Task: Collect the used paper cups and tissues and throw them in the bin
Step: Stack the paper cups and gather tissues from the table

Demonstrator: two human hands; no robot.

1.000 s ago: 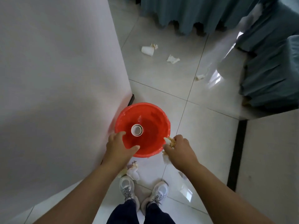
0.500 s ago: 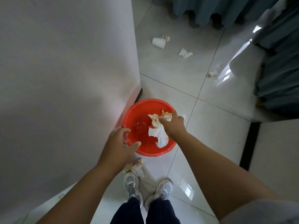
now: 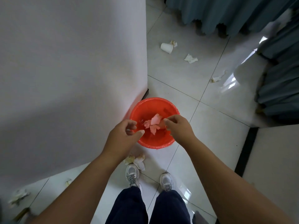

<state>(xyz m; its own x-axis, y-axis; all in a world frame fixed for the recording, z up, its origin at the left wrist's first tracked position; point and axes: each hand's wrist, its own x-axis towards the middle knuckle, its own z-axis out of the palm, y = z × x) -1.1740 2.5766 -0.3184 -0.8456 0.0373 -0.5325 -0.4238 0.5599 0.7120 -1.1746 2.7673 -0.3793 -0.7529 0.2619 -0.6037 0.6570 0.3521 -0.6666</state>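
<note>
- Both hands are over the red bin (image 3: 155, 99), which stands on the floor at the corner of the white wall (image 3: 72, 62).
- Left hand (image 3: 123, 135): above the bin's near-left rim, fingers loosely curled, grasping nothing.
- Right hand (image 3: 178, 126): above the near-right rim, fingers slack. I see nothing in its grip and judge it released.
- The binned tissues (image 3: 153, 123) lie crumpled inside the bin, between and below the two hands, just beside my right fingertips. I cannot tell whether a cup lies under them.
- Done, in my judgement: this load of tissue is in the bin.
- Outstanding, well beyond the hands:
  - The paper cup (image 3: 166, 48) lies on its side on the floor tiles, with a small scrap (image 3: 174, 43) just beside it.
  - A crumpled tissue (image 3: 191, 58) lies to the right of the cup.
  - A torn tissue (image 3: 217, 77) lies further right, near the blue drapes (image 3: 226, 12).
- Outstanding, behind the hands:
  - A tissue wad (image 3: 137, 160) lies on the floor below my left wrist, just ahead of my left shoe (image 3: 132, 174).
  - More tissue litter (image 3: 18, 195) lies well behind and left of the left hand, along the foot of the wall.
- Assessment: the task is partly complete, with most of the visible litter on the floor and not yet collected.
- With both hands free, the wad nearest my left hand looks like the easiest next pickup.
</note>
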